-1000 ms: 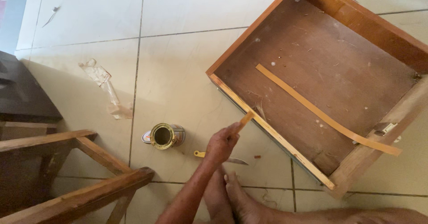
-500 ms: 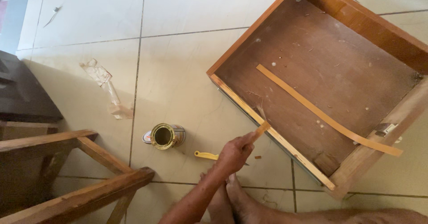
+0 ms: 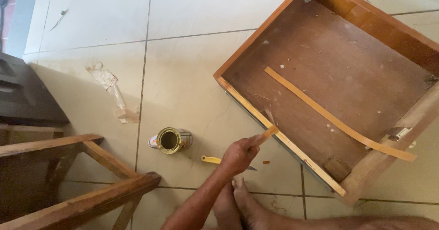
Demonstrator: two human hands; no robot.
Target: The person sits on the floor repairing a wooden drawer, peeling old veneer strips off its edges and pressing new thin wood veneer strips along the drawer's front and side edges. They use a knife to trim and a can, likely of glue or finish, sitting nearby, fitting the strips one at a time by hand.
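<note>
Work in hand, seen from the head camera, seems to be smearing along the near rim of the wooden drawer (image 3: 256,109) on the tiled floor. Left hand (image 3: 240,154) closed in a fist round a thin wooden stick (image 3: 270,131), its tip touching that rim; right hand out of view. Open tin can (image 3: 170,140) and yellow-handled knife (image 3: 211,159) near the hand, so probably calls for a steady stroke that stays on the narrow edge.
</note>
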